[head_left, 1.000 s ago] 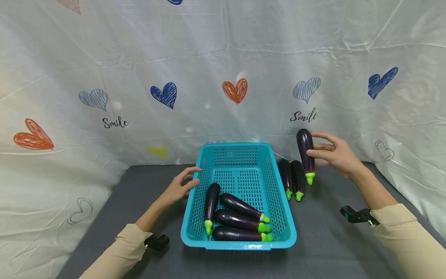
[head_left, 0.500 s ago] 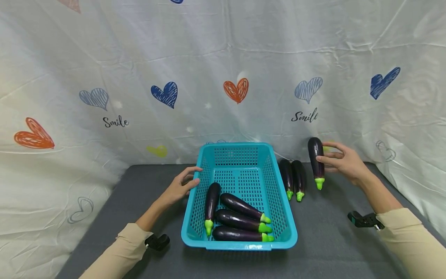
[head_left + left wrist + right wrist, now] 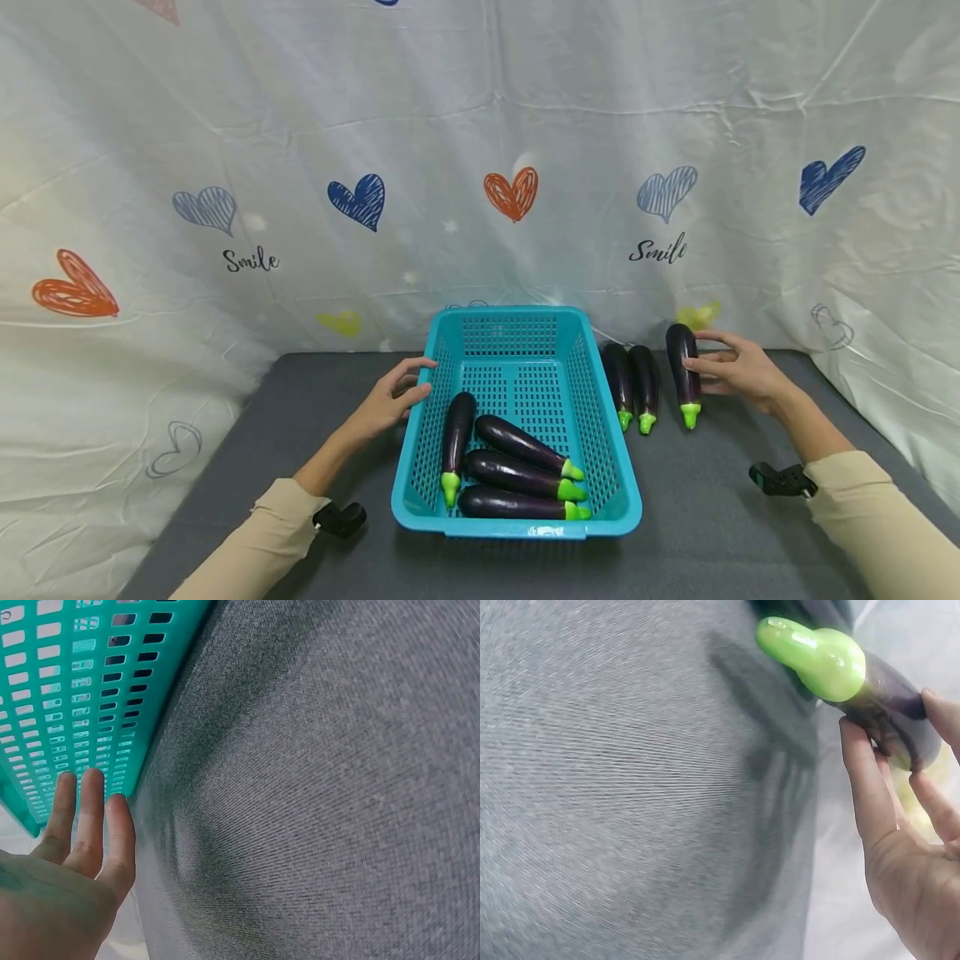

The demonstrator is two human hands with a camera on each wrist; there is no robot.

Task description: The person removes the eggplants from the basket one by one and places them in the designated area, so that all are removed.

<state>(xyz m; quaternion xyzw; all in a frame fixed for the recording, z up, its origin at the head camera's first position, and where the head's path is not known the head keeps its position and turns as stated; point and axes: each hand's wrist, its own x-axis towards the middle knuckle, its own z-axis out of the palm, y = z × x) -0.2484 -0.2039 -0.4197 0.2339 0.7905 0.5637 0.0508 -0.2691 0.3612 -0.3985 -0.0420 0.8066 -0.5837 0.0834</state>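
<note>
In the head view my right hand (image 3: 735,371) pinches a dark purple eggplant (image 3: 681,362) between thumb and fingers, its green stem end pointing toward me. The right wrist view shows this eggplant's bright green cap (image 3: 832,664) above the grey cloth, with its shadow apart from it. My left hand (image 3: 386,404) rests at the left rim of a blue plastic basket (image 3: 628,508). Seen from the left wrist, its fingers (image 3: 91,817) extend fairly straight along the basket's slotted outer wall. Inside the basket lie several eggplants (image 3: 517,472), one lengthwise at left and the others crosswise.
Two more eggplants, one against the basket's right side (image 3: 617,379) and its neighbour (image 3: 643,383), lie side by side on the grey table (image 3: 697,517). A white curtain (image 3: 450,125) printed with hearts hangs behind the table's back edge.
My right hand has carried its eggplant rightward, away from the two beside the basket, and lowered it toward the table. My left hand and the basket have stayed in place.
</note>
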